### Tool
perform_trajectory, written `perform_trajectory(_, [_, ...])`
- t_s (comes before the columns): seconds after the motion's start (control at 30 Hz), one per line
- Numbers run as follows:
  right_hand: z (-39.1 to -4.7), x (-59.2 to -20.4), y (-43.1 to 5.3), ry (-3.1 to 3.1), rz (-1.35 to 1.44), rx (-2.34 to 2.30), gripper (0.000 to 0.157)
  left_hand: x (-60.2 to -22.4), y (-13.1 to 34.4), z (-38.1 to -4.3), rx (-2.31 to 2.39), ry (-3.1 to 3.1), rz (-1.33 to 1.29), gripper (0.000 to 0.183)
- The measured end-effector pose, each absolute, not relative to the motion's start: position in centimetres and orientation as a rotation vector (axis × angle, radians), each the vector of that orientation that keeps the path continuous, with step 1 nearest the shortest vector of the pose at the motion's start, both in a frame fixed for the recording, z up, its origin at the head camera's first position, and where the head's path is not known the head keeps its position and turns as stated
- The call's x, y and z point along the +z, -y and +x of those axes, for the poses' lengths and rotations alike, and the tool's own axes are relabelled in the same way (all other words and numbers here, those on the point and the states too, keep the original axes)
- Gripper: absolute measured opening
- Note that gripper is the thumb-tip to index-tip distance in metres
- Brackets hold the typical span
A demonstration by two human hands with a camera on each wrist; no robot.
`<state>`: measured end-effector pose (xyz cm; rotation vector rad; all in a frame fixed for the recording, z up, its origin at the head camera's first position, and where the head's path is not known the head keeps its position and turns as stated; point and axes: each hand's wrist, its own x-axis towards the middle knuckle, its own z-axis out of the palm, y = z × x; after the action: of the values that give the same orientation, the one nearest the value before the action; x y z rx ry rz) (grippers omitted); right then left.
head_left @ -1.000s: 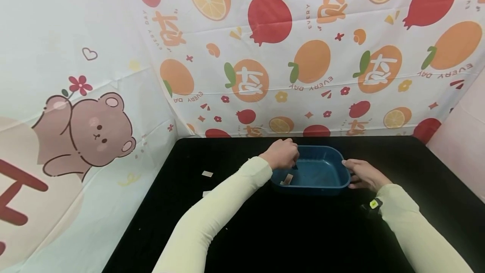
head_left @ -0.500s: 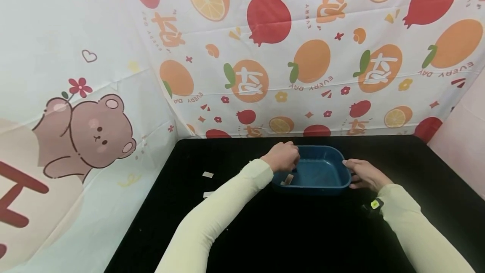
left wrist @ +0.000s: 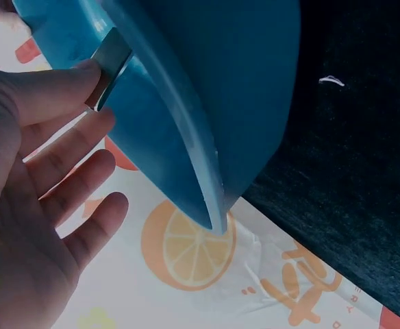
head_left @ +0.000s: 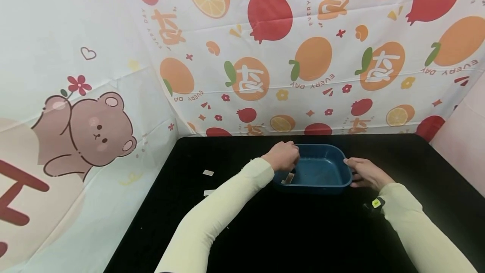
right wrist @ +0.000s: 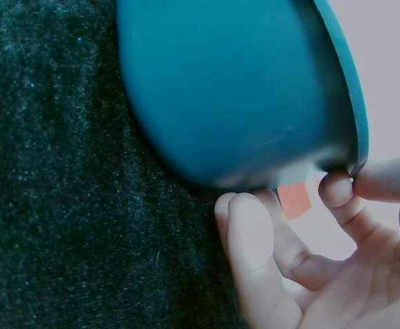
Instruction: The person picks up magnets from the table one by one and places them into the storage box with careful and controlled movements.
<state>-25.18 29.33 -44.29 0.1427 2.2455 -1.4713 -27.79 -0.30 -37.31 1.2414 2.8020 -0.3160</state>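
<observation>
My left hand (head_left: pixel 282 156) reaches over the left end of a blue plastic basin (head_left: pixel 322 174). Thumb and index finger pinch a small, flat, dark rectangular piece (left wrist: pixel 111 65), which shows inside the rim in the left wrist view. The other fingers are spread apart from it. Below the hand, a small pale brown rectangular piece (head_left: pixel 289 178) leans inside the basin near its front left corner. At the basin's right end, my right hand (head_left: pixel 369 173) grips the rim between thumb and index finger, with other fingertips against the outer wall.
On the black table (head_left: pixel 288 231), a pale flat rectangle (head_left: pixel 208 172) lies left of the basin. Another pale rectangle (head_left: pixel 209 192) is partly covered by the left sleeve (head_left: pixel 223 210). Behind the table hangs a fruit-print cloth (head_left: pixel 212 108); a bear-print cloth (head_left: pixel 102 132) borders the left side.
The dark piece in my left hand has dipped slightly lower inside the basin. My right hand keeps its hold on the rim, and the basin stays in place.
</observation>
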Motion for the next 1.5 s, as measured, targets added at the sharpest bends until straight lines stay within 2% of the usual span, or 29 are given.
perform_trajectory(0.43, [-25.3, -44.6, -29.4, -2.248, 0.146, -1.473, 0.053, -38.0, 0.2, -28.0, -0.377, -2.786, 1.238, 0.012])
perform_trajectory(0.67, [-25.5, -44.4, -29.5, -2.253, 0.147, -1.478, 0.054, -37.3, 0.4, -28.2, -0.296, -2.840, 1.236, 0.017])
perform_trajectory(1.1, [-25.4, -44.3, -29.4, -2.234, 0.149, -1.470, 0.057, -35.9, 2.9, -28.6, -0.227, -2.833, 1.179, 0.020])
perform_trajectory(1.3, [-25.4, -44.3, -29.5, -2.243, 0.145, -1.451, 0.061, -35.2, 4.3, -28.9, -0.232, -2.887, 1.156, 0.017])
perform_trajectory(1.5, [-25.6, -44.3, -29.5, -2.239, 0.140, -1.452, 0.058, -34.5, 5.6, -29.3, -0.184, -2.916, 1.119, 0.013])
